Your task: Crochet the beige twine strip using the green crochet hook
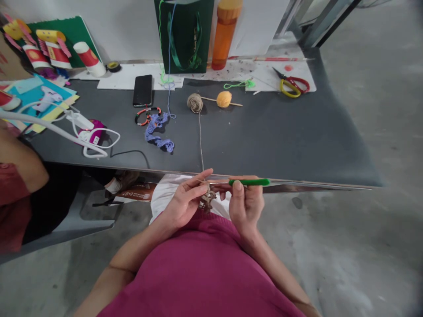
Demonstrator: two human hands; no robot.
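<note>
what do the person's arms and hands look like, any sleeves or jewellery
Both forearms are bare, with no sleeve reaching them. The left hand and right hand wear no gloves, and no ring, watch or bracelet shows. A magenta knit top covers the body between the arms.

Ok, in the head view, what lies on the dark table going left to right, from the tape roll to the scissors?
Tape roll → black phone → beige yarn ball → orange ball on a stick → red-and-yellow scissors.
</note>
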